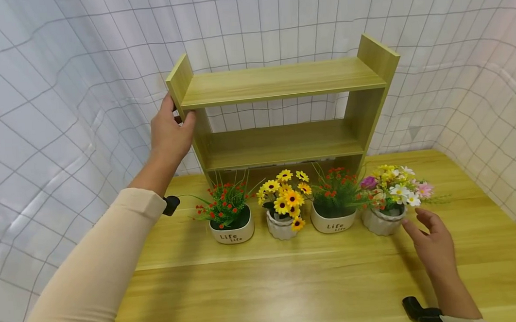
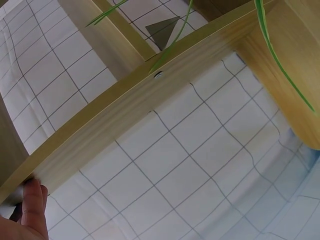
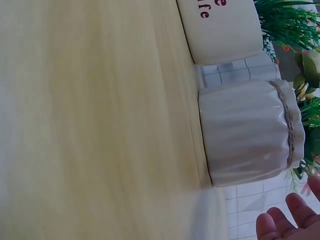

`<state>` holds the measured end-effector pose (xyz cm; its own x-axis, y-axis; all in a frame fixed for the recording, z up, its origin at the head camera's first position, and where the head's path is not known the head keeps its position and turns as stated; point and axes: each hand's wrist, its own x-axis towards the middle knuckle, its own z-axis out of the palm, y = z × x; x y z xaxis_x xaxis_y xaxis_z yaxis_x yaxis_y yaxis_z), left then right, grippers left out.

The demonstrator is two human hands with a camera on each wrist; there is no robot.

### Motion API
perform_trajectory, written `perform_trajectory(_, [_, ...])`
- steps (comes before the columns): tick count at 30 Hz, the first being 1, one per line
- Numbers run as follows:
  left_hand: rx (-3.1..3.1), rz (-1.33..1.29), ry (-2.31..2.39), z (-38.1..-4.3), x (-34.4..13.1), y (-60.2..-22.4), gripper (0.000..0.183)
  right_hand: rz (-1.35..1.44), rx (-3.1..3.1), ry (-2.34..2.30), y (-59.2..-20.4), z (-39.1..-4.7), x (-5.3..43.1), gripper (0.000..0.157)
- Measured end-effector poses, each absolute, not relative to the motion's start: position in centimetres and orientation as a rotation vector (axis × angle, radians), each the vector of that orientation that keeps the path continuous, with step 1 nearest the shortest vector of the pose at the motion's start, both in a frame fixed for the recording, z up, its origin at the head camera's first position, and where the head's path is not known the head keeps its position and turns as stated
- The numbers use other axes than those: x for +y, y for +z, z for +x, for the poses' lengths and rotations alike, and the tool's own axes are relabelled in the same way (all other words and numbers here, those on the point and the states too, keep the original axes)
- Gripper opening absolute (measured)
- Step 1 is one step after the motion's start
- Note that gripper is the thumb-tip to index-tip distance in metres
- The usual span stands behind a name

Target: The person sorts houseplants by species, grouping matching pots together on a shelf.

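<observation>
A small wooden shelf [image 1: 283,142] stands at the back of the table. My left hand [image 1: 170,129] grips the upper part of its left side panel, thumb at the front edge and fingers on the outer side. In the left wrist view, the fingers [image 2: 34,205] lie against the panel. By the rightmost pot, a grey-white ribbed one with mixed flowers [image 1: 384,221], my right hand [image 1: 435,246] hovers with loosely bent fingers and nothing in them. In the right wrist view this pot [image 3: 247,135] has a cord around its neck, and the fingertips show beside it.
Left of that pot stand a white "Life" planter with red flowers [image 1: 334,222], a pot of yellow flowers [image 1: 282,228] and another "Life" planter [image 1: 233,233], all in front of the shelf. Gridded white cloth [image 1: 277,24] hangs behind and at both sides of the wooden table [image 1: 269,287].
</observation>
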<state>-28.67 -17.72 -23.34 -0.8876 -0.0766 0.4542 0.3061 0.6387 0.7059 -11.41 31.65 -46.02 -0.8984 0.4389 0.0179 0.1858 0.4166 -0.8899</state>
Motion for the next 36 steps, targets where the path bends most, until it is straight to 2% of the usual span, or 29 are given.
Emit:
perform_trajectory(10, [-2.434, -0.127, -1.131, -29.0, -17.7, -23.8, 0.052, -0.600, -2.376, 1.581, -46.6, -12.2, 31.4, 0.076])
perform_trajectory(18, [-2.450, -0.124, -1.069, -29.5, -17.8, -24.5, 0.043, -0.554, -2.369, 1.700, -47.5, -13.0, 31.1, 0.087])
perform_trajectory(24, [-2.496, -0.127, -1.035, -29.9, -18.0, -25.1, 0.041, -0.468, -2.295, 1.751, -48.4, -14.0, 30.5, 0.082])
perform_trajectory(36, [-2.454, -0.133, -1.028, -29.9, -17.8, -25.5, 0.036, -0.523, -2.191, 1.792, -49.2, -15.2, 29.3, 0.085])
